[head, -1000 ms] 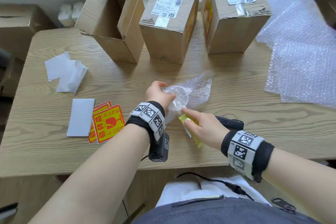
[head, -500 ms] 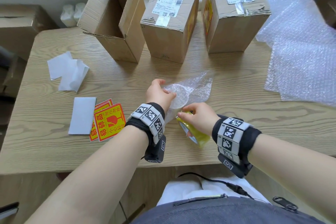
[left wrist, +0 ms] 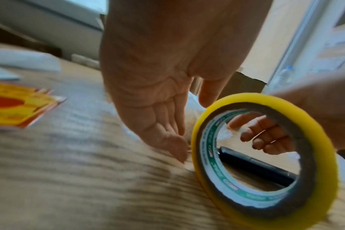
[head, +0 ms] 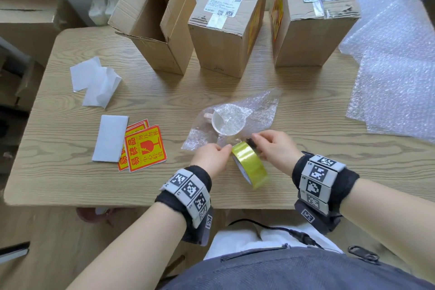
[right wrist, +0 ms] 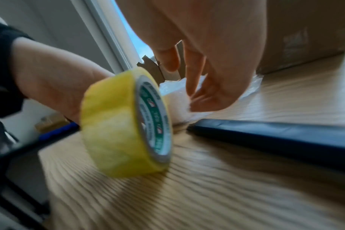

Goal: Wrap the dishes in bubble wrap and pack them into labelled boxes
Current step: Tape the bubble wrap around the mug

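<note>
A white cup [head: 223, 122] lies on its side on the table, loosely covered by a sheet of bubble wrap [head: 261, 108]. Nearer to me a yellow tape roll [head: 249, 167] stands tilted on its edge. My left hand [head: 221, 152] holds the roll's upper left rim; the left wrist view shows its thumb on the rim [left wrist: 205, 157] and its fingers beside it. My right hand [head: 259, 142] hovers at the roll's upper right. In the right wrist view its fingers [right wrist: 193, 80] hang loosely curled with nothing between them, just past the roll [right wrist: 112, 124].
An open cardboard box [head: 164, 37] and two taped boxes [head: 226, 26] [head: 313, 14] stand at the table's back. Red and yellow fragile labels [head: 144, 148] and white backing papers [head: 110, 141] lie left. Spare bubble wrap sheets [head: 395, 73] cover the right. A dark flat object [right wrist: 286, 140] lies beside the roll.
My left hand has let go of the wrapped cup and come back to the tape roll. The right hand no longer grips the roll. The wrap around the cup has fallen loose.
</note>
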### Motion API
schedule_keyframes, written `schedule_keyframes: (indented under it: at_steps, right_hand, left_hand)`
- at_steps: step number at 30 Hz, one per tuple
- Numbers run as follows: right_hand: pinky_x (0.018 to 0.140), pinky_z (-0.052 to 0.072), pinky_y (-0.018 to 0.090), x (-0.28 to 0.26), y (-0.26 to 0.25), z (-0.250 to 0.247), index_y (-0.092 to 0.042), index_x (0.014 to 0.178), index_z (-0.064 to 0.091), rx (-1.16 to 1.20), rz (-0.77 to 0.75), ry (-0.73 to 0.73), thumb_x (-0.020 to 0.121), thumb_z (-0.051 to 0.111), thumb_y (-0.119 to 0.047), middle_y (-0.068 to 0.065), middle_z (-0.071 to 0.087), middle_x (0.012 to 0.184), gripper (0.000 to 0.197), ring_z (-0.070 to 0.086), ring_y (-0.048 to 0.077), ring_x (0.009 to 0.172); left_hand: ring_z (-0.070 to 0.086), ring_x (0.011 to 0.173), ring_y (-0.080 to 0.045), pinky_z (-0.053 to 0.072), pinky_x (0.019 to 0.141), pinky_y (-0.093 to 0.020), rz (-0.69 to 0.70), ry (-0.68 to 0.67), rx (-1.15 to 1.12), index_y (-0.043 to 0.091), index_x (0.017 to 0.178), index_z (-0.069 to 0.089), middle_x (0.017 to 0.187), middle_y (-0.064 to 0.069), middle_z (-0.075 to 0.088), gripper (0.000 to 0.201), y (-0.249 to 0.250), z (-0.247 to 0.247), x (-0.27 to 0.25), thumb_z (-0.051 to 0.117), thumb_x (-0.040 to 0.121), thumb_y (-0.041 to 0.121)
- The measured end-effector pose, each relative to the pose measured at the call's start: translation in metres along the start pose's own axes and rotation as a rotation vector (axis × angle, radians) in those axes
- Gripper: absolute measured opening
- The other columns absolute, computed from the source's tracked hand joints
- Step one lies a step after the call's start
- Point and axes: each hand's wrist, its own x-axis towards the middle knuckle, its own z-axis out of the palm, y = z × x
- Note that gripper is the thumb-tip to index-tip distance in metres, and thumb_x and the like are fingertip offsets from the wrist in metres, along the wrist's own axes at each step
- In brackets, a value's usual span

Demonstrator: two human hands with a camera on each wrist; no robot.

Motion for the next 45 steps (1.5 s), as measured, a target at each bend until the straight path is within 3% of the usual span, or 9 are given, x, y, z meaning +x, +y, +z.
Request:
schedule_keyframes:
  at_steps: [3,6,11,15,20,26,31,38,45]
  right_hand:
    - [0.099,0.035,0.037,0.009,0.015,-0.018,-0.019,0.125,0.055,-0.57,0.038,0.07,0.091,0.053,-0.033,0.01,0.051,0.126,0.037,0.04,0.029,0.12]
    - [0.096,0.033,0.036,0.014,0.027,-0.029,-0.019,0.127,0.048,-0.831,0.065,-0.013,0.084,0.06,-0.028,0.008,0.048,0.127,0.045,0.038,0.028,0.12]
    - [0.08,0.042,0.034,0.015,0.034,-0.032,-0.014,0.109,0.053,-0.849,-0.035,-0.097,0.083,0.058,-0.02,0.008,0.056,0.113,0.028,0.05,0.029,0.108]
    - [0.068,0.043,0.03,0.012,0.033,-0.04,-0.014,0.103,0.054,-0.719,-0.084,-0.181,0.086,0.055,-0.028,0.006,0.054,0.104,0.022,0.055,0.025,0.089]
    - [0.07,0.045,0.034,0.002,0.034,-0.064,-0.021,0.087,0.053,-0.65,-0.261,-0.226,0.086,0.055,-0.04,0.0,0.052,0.087,0.019,0.052,0.022,0.082]
    - [0.081,0.048,0.037,0.01,-0.005,-0.078,-0.028,0.128,0.053,-0.751,-0.528,-0.262,0.095,0.047,-0.042,0.001,0.061,0.108,0.036,0.055,0.022,0.104]
    - [0.069,0.047,0.032,0.031,-0.031,-0.069,-0.032,0.109,0.058,-0.982,-0.616,-0.336,0.095,0.042,-0.042,-0.003,0.064,0.095,0.024,0.058,0.022,0.09]
    - [0.065,0.042,0.029,0.037,-0.046,-0.065,-0.031,0.106,0.058,-1.096,-0.648,-0.368,0.095,0.04,-0.044,-0.004,0.062,0.093,0.025,0.058,0.023,0.087]
    - [0.063,0.036,0.028,0.038,-0.052,-0.064,-0.03,0.102,0.058,-1.115,-0.64,-0.376,0.096,0.04,-0.044,-0.002,0.058,0.09,0.024,0.051,0.022,0.082]
  left_hand:
    - [0.06,0.104,-0.027,0.047,0.097,-0.043,-0.053,0.004,-0.201,0.017,0.083,0.059,0.106,-0.01,0.065,0.028,0.005,0.006,-0.004,0.05,0.094,0.041]
    - [0.058,0.109,-0.022,0.043,0.101,-0.04,-0.072,-0.049,-0.375,0.022,0.089,0.06,0.107,-0.004,0.064,0.02,0.007,0.012,-0.009,0.059,0.09,0.042]
    - [0.058,0.114,-0.03,0.041,0.104,-0.048,-0.058,-0.012,-0.573,0.024,0.091,0.061,0.109,-0.008,0.065,0.03,0.008,0.019,-0.013,0.067,0.069,0.043]
    - [0.058,0.112,-0.029,0.042,0.103,-0.051,-0.075,0.023,-0.681,0.023,0.092,0.061,0.107,-0.006,0.064,0.01,0.009,0.027,-0.015,0.064,0.086,0.03]
    - [0.059,0.082,-0.015,0.053,0.071,-0.032,-0.1,0.039,-0.858,0.011,0.105,0.056,0.094,-0.005,0.059,0.017,0.011,0.038,-0.019,0.06,0.092,0.02]
    - [0.06,0.073,-0.013,0.053,0.061,-0.023,-0.107,0.135,-0.96,0.0,0.115,0.054,0.087,-0.006,0.06,0.032,0.012,0.047,-0.017,0.063,0.09,0.017]
    - [0.06,0.072,-0.012,0.052,0.054,-0.018,-0.089,0.172,-0.986,0.001,0.112,0.056,0.088,-0.006,0.061,0.027,0.013,0.05,-0.02,0.063,0.089,0.014]
    - [0.06,0.08,-0.017,0.051,0.079,-0.034,-0.114,0.25,-0.933,0.01,0.099,0.059,0.092,-0.006,0.063,0.019,0.012,0.055,-0.014,0.068,0.085,0.02]
    - [0.065,0.104,-0.024,0.049,0.097,-0.044,-0.121,0.324,-0.909,0.009,0.105,0.063,0.109,-0.009,0.068,0.057,0.014,0.055,-0.019,0.081,0.057,0.035]
